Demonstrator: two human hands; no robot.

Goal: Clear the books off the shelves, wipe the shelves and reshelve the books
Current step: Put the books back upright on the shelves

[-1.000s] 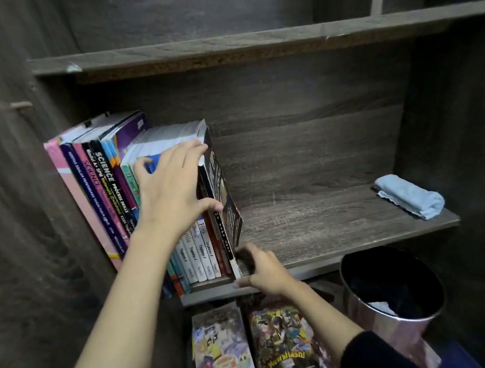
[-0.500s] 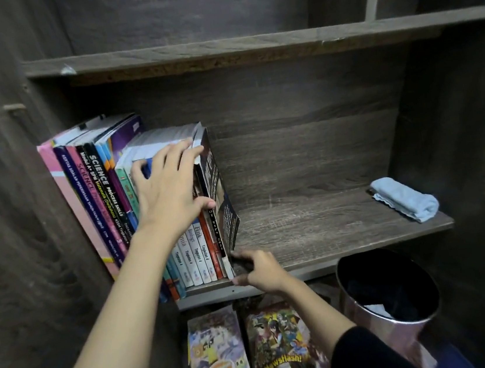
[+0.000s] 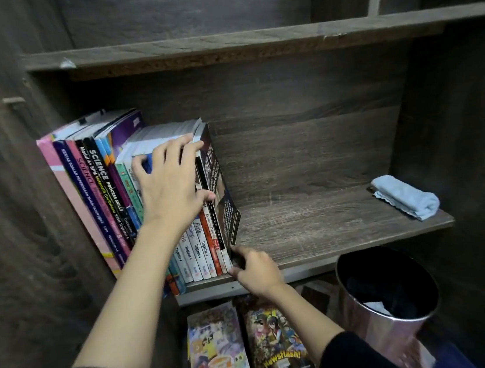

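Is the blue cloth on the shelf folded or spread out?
Folded: the blue cloth lies bunched into a compact roll at the right end of the shelf.

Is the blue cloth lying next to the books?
No, the blue cloth lies at the right end of the shelf, apart from the books.

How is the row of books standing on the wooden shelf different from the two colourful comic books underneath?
The row of textbooks stands on edge on the wooden shelf, spines outward; the two cartoon-covered comic books lie flat below, covers up. The left hand rests on the row and the right hand pinches its black end book; no hand touches the comics. In both, books sit side by side.
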